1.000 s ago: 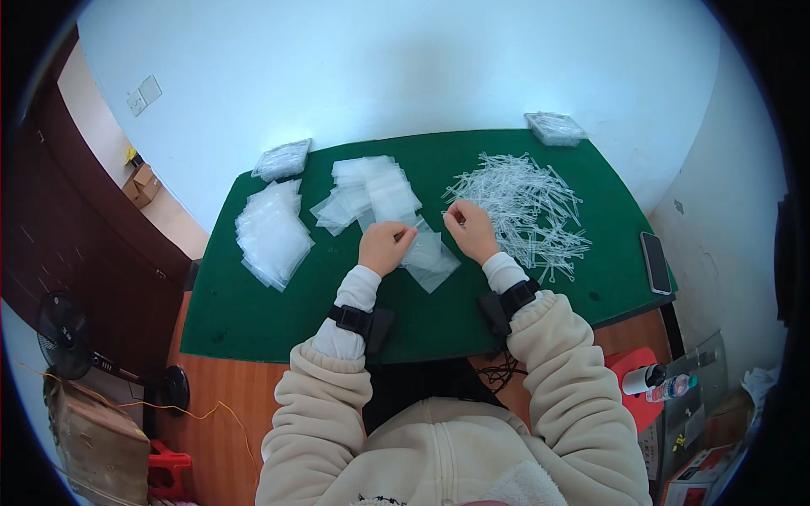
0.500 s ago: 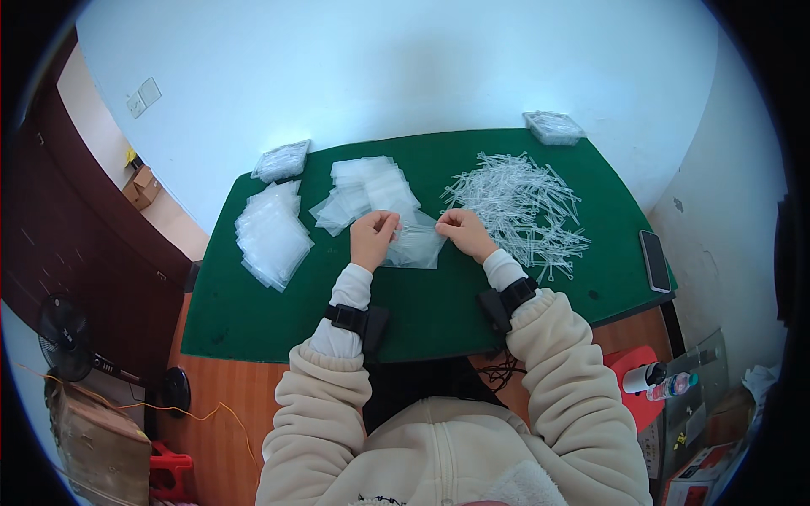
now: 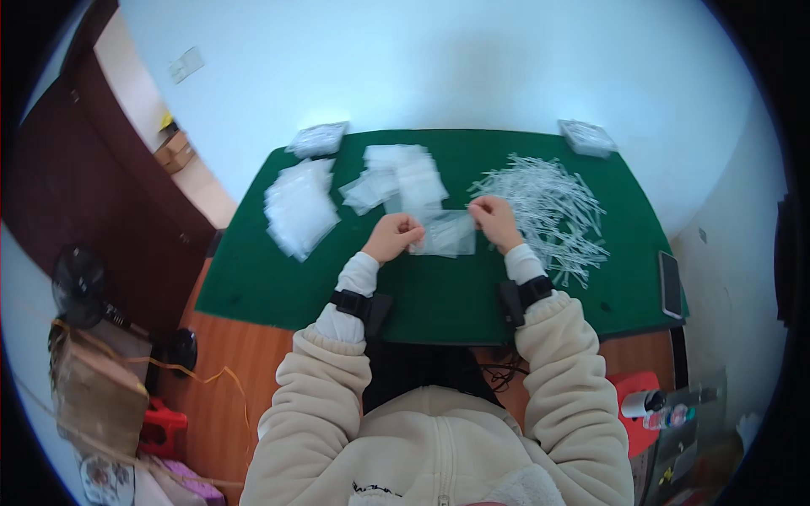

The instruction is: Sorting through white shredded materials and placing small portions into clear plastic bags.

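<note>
Between my two hands a small clear plastic bag [image 3: 445,234] is stretched flat just above the green tabletop. My left hand [image 3: 393,237] is closed in a pinch on its left edge. Thumb and fingers of my right hand [image 3: 497,223] pinch together at its upper right corner. Whether anything lies inside the bag is too blurred to tell. Behind it is a loose stack of clear bags [image 3: 413,177]. Close to my right hand spreads a heap of thin, clear plastic sticks [image 3: 553,207], some with a ring at the end.
Another fanned pile of clear bags [image 3: 299,207] lies at the left of the green table [image 3: 253,295]. Filled clear packs stand at the far left [image 3: 319,138] and far right [image 3: 588,137] corners. A phone [image 3: 670,285] lies at the right edge. A wall borders the back.
The view has shifted, so the table sits farther right in the picture. Both hands still hold the bag, which now looks flatter and more stretched between them.
</note>
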Demonstrator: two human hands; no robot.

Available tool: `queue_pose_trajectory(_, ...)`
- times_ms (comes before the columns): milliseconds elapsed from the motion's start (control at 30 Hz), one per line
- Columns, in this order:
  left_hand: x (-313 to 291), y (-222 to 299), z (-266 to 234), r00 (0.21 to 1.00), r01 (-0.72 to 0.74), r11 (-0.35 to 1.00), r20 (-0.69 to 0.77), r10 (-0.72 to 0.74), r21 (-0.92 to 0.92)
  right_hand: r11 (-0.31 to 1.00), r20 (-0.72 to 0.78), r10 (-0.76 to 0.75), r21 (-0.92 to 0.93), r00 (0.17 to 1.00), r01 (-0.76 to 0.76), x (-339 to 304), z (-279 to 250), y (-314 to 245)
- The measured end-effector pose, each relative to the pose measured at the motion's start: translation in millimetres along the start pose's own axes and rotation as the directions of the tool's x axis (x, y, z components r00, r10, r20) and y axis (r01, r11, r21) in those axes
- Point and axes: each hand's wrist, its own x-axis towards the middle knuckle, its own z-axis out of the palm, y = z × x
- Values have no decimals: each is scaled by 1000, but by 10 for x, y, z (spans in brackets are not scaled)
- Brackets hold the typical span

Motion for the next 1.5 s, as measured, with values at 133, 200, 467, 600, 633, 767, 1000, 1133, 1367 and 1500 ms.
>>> queue_pose_trajectory(133, -371, -17, -231, 995, -10, 1000, -102, 12, 18, 992, -84, 51, 121, 995, -40, -29, -31, -133)
queue_pose_trajectory(200, -545, 22, -365, 963, 20, 1000, -268, -23, -13, 985, -124, 75, 164, 989, -54, -8, -12, -100)
queue_pose_trajectory(467, -985, -203, -1436, 749, 247, 945, -661, -47, 213, 999, -62, -43, 3, 997, 44, 15, 43, -4)
queue_pose_trajectory(600, -1033, -315, -1555, 708, 387, 657, -665, 239, 647, 951, -108, -136, -293, 985, 99, -26, 7, -32)
queue_pose_trajectory(633, -1018, -309, -1533, 698, 428, 623, -677, 231, 654, 896, -87, -172, -428, 981, 119, -52, -20, -30)
queue_pose_trajectory(767, -1017, -327, -1554, 665, 520, 535, -708, 236, 666, 653, -86, -189, -755, 978, 60, -123, -71, -61)
queue_pose_trajectory(1000, -1117, -398, -1584, 507, 554, 625, -818, 271, 550, 371, -224, -145, -915, 964, -156, -97, -70, 31)
queue_pose_trajectory(1133, -1052, -281, -1444, 416, 463, 663, -805, 423, 588, 310, -139, -188, -948, 972, -75, -100, -78, 44)
queue_pose_trajectory(1367, -579, 234, -857, 520, 7, 684, -587, 620, 729, 339, -83, -59, -939, 995, -58, -98, -100, -34)
queue_pose_trajectory(1500, -252, 341, -491, 771, -269, 830, -408, 490, 489, 427, -74, -41, -903, 996, -49, -100, -34, -131)
